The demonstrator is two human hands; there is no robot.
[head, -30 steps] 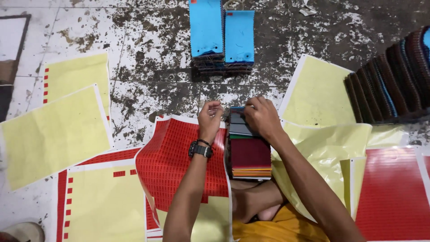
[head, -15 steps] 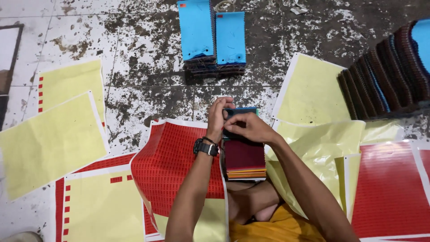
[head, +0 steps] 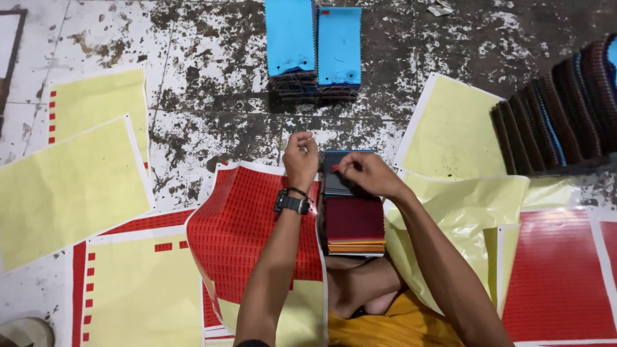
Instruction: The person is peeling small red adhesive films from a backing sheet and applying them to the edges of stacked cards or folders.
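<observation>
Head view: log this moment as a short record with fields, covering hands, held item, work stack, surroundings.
left hand: raised beside the swatch stack, holds nothing visible
right hand: pinches a small red sticker over the stack's far end
stack top: dark grey swatch, maroon one nearer
sticker sheet: red, left of stack
blue-topped stacks: far, on floor
yellow sheets: left

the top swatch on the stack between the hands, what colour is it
Dark maroon; the top swatch shows best in the head view, just below the right hand.
</observation>
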